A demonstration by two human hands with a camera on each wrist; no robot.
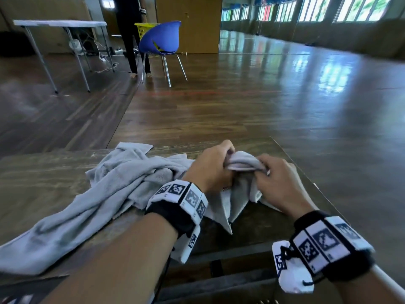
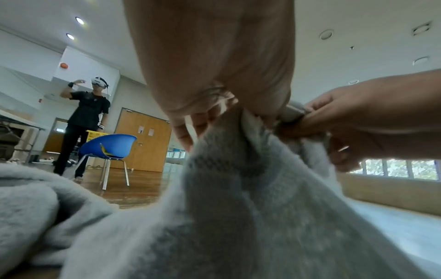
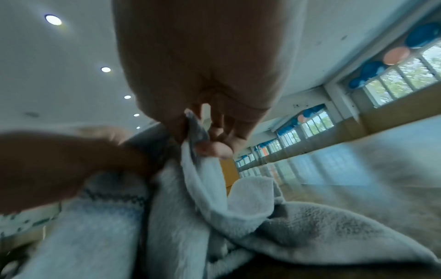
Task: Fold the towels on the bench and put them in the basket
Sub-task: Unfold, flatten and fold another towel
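Observation:
Crumpled grey towels (image 1: 114, 185) lie in a heap on the wooden bench (image 1: 43, 172). My left hand (image 1: 211, 165) grips a bunched edge of one grey towel (image 1: 241, 161) lifted off the bench. My right hand (image 1: 278, 181) pinches the same edge close beside it. The left wrist view has my left hand (image 2: 214, 105) curled round the towel (image 2: 238, 198), with my right hand (image 2: 358, 117) to its right. From the right wrist my right hand (image 3: 205, 130) pinches the towel's edge (image 3: 198, 169). A yellow basket (image 1: 145, 29) stands far off behind a blue chair.
A blue chair (image 1: 161, 40) stands on the wooden floor ahead, with a person in dark clothes (image 1: 129, 29) beside it. A white folding table (image 1: 59, 24) is at the far left. The bench's right edge (image 1: 306, 172) runs just beside my right hand.

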